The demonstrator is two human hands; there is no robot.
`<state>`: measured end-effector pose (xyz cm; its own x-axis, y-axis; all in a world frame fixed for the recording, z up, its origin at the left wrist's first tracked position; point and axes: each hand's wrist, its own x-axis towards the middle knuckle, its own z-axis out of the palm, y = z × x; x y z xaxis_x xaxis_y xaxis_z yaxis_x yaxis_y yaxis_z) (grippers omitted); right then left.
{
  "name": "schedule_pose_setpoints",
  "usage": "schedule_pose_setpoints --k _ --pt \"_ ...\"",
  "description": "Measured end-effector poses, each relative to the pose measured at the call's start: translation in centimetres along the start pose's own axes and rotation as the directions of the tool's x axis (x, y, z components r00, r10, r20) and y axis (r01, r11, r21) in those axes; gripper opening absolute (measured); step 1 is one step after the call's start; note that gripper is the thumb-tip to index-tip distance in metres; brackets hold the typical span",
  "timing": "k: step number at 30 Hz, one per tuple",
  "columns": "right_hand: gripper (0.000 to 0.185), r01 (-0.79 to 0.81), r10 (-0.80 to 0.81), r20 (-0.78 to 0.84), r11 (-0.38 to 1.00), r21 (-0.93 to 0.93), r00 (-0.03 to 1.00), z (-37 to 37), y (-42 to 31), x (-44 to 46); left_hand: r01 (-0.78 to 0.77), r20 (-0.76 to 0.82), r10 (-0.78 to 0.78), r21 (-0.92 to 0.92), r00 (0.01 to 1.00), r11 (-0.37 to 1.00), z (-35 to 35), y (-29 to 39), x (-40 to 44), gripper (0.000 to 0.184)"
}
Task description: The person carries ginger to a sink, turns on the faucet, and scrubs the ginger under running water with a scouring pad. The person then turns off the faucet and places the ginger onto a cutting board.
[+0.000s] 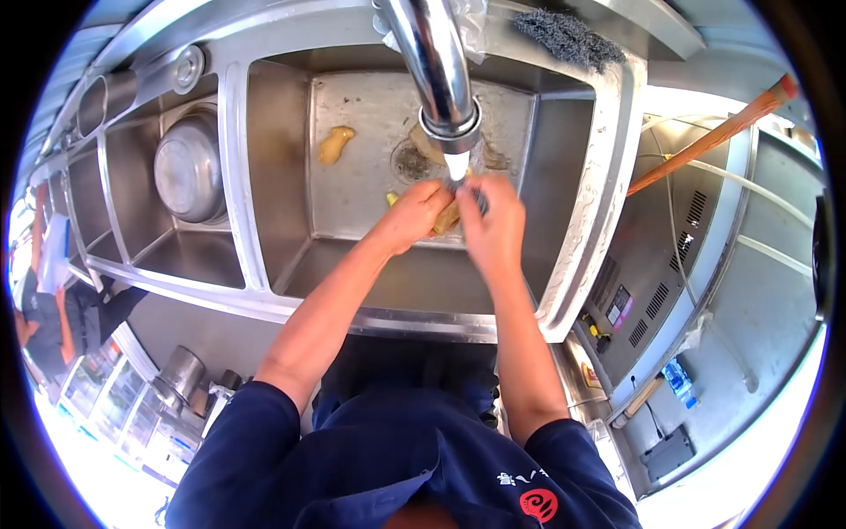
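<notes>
Both hands are over the right-hand steel sink basin (352, 207), under the running tap (452, 132). My left hand (412, 214) is closed round a yellowish-brown piece (448, 219), which shows between the hands. My right hand (490, 216) is closed beside it, with something small and grey at its fingers, too blurred to name. Water falls from the spout onto the fingers. A yellow ginger-like piece (335, 145) lies on the basin floor to the left. Near the drain (411, 163) are bits of peel and part of another pale piece.
A metal bowl (190, 167) sits in the left basin. Dark steel wool (569, 39) lies on the back right rim. A wooden pole (714, 132) slants at the right. Another person (55, 317) is at the far left.
</notes>
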<state>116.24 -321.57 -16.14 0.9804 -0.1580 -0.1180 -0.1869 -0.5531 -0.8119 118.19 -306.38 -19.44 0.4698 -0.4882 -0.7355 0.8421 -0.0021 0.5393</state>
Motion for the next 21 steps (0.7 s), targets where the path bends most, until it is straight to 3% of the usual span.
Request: schedule_pose_setpoints --k 3,5,6,7,8,9,11,12,13,14,15,16,17,19,20,21 --pt "0.009 0.042 -0.042 0.003 0.995 -0.090 0.999 -0.2 1.0 0.0 -0.023 -0.067 0.027 0.058 0.997 0.998 -0.1 -0.7 0.0 0.033" --pt "0.015 0.062 -0.062 0.004 0.994 -0.090 0.998 -0.7 2.6 3.0 -0.017 0.100 0.011 0.055 0.995 0.998 -1.1 -1.0 0.0 0.032" --pt "0.019 -0.202 0.197 0.064 0.977 0.067 0.978 -1.4 2.1 4.7 -0.030 0.097 0.024 0.066 0.995 0.997 -1.1 -0.1 -0.6 0.032" --pt "0.024 -0.459 0.432 0.165 0.864 0.205 0.887 -2.0 1.6 5.8 -0.038 0.097 0.031 0.072 0.995 0.997 -1.4 0.5 -0.2 0.032" --pt "0.033 -0.377 0.332 0.190 0.878 0.296 0.924 -2.6 1.4 5.8 -0.048 0.082 0.033 0.193 0.996 0.980 -1.7 0.7 -0.1 0.033" --pt "0.033 -0.389 0.342 0.200 0.873 0.295 0.918 -2.5 2.0 5.1 -0.049 0.071 0.029 0.308 0.997 0.950 -1.5 1.1 -0.5 0.035" --pt "0.035 -0.271 0.163 0.493 0.950 0.156 0.855 -2.1 3.5 4.2 -0.048 0.062 0.029 0.340 0.998 0.939 -1.0 2.4 -0.8 0.033" --pt "0.041 -0.377 0.272 0.532 0.921 0.097 0.802 -2.7 2.7 4.6 -0.012 0.026 0.003 0.373 1.000 0.928 -0.7 3.2 -1.1 0.026" --pt "0.041 -0.371 0.266 0.538 0.924 0.094 0.800 -2.9 2.6 4.5 0.026 -0.016 -0.021 0.402 1.000 0.915 -0.7 3.5 -1.3 0.021" --pt "0.043 -0.522 0.379 0.453 0.816 0.248 0.807 -3.0 2.5 4.3 0.025 -0.022 -0.018 0.401 1.000 0.916 -0.9 3.5 -1.6 0.021" --pt "0.046 -0.629 0.503 0.380 0.662 0.407 0.776 -3.0 2.5 3.9 -0.044 -0.056 0.054 0.168 0.997 0.985 -1.1 3.2 -2.1 0.020" --pt "0.038 -0.598 0.532 0.298 0.583 0.551 0.793 -2.5 2.6 3.2 -0.122 -0.105 0.114 -0.072 0.988 0.990 -1.1 2.8 -2.5 0.019" --pt "0.038 -0.598 0.531 0.299 0.583 0.550 0.793 -2.0 2.4 2.4 -0.122 -0.106 0.114 -0.073 0.988 0.990 -0.9 2.3 -2.5 0.019" --pt "0.036 -0.578 0.631 0.181 0.507 0.639 0.755 -1.0 0.4 0.5 -0.371 -0.191 0.318 -0.459 0.929 0.807 -0.2 1.6 -2.3 0.024" --pt "0.036 -0.582 0.630 0.187 0.508 0.635 0.754 -0.8 -0.3 -0.4 -0.443 -0.302 0.334 -0.462 0.893 0.768 0.7 1.6 -1.9 0.031" --pt "0.036 -0.578 0.641 0.193 0.469 0.668 0.743 -0.4 -1.0 -1.0 -0.451 -0.313 0.336 -0.460 0.888 0.765 0.8 1.9 -1.5 0.031"
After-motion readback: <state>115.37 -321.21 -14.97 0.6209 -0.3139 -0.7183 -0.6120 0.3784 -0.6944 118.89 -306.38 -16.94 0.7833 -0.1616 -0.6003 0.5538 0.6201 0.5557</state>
